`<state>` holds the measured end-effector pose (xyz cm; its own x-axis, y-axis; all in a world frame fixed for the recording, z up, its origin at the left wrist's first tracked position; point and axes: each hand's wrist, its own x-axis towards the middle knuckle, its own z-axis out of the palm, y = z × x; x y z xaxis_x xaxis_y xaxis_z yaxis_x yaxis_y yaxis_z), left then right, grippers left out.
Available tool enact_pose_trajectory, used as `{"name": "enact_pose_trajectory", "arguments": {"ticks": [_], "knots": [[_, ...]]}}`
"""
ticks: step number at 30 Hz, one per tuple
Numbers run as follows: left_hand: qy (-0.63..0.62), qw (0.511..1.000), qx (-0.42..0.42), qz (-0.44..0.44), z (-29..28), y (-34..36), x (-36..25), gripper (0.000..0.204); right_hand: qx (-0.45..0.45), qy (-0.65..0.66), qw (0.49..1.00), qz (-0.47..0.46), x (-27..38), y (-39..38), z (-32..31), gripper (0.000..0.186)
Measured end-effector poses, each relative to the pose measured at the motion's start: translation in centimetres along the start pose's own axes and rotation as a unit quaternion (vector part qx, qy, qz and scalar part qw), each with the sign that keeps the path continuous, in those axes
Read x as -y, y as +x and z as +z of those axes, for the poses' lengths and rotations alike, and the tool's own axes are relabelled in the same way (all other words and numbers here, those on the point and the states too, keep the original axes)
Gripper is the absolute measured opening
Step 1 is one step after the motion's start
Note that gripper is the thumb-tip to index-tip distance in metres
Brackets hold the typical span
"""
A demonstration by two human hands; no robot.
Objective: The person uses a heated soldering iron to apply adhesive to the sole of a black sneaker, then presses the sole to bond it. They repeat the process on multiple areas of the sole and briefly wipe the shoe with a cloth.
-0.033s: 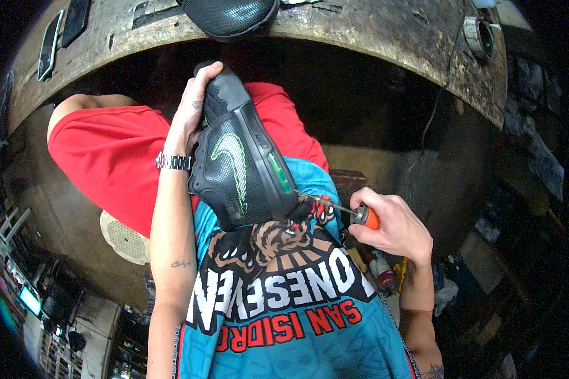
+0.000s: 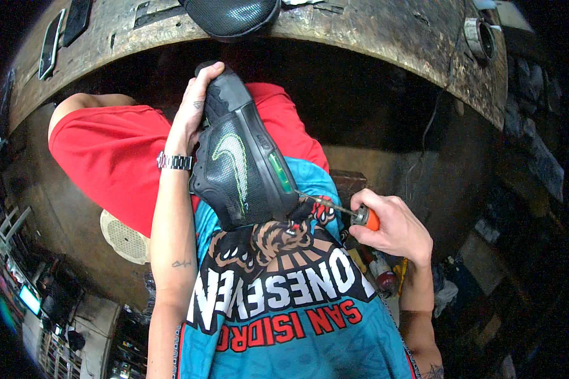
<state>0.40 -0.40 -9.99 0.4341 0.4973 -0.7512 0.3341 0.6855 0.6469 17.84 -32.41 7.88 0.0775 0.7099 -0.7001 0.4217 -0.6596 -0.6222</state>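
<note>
A black sneaker (image 2: 224, 158) with a pale, green-edged side mark and a green window in its sole lies on its side over my lap, toe pointing away. My left hand (image 2: 193, 104) wraps round the toe end, thumb over the tip, the other fingers mostly hidden behind the shoe. In my right hand (image 2: 392, 224) is an awl (image 2: 372, 220) with an orange handle, a metal collar and a thin shaft. The awl's tip meets the sole's edge near the heel; whether it has gone in, I cannot tell.
Ahead curves a worn wooden table (image 2: 385, 38). On it are another black shoe (image 2: 231, 16), a white-edged phone (image 2: 49, 47), a dark flat object (image 2: 78, 22) and a roll of tape (image 2: 479, 38). A pale perforated stool (image 2: 125, 239) stands at left; a thin cable (image 2: 433, 120) hangs at right.
</note>
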Motion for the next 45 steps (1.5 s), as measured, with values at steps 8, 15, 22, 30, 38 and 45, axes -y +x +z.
{"name": "enact_pose_trajectory", "arguments": {"ticks": [8,15,22,30,38,45], "knots": [[-0.014,0.998,0.023,0.049,-0.9,-1.2,0.0,0.051,-0.047,0.316,0.936,-0.148,-1.8,-1.0,-1.8,0.099],[-0.208,0.969,-0.043,0.124,-2.7,-6.0,-2.5,0.041,-0.109,0.532,0.824,-0.162,-0.1,2.1,-2.0,0.122],[-0.331,0.896,-0.004,0.297,-6.9,-9.0,-9.2,0.048,-0.421,0.019,0.892,-0.162,2.4,11.8,-10.9,0.093],[-0.405,0.857,-0.011,0.319,-4.5,-9.2,-9.7,0.051,-0.569,-0.055,0.800,-0.182,2.7,22.0,-18.0,0.075],[-0.425,0.848,-0.072,0.309,-4.2,-9.2,-7.8,0.055,-0.482,0.030,0.765,-0.425,8.1,12.8,-7.1,0.035],[-0.393,0.854,-0.104,0.325,-3.4,-9.9,-8.3,0.065,-0.432,-0.048,0.787,-0.439,11.3,10.4,-3.5,0.022]]}}
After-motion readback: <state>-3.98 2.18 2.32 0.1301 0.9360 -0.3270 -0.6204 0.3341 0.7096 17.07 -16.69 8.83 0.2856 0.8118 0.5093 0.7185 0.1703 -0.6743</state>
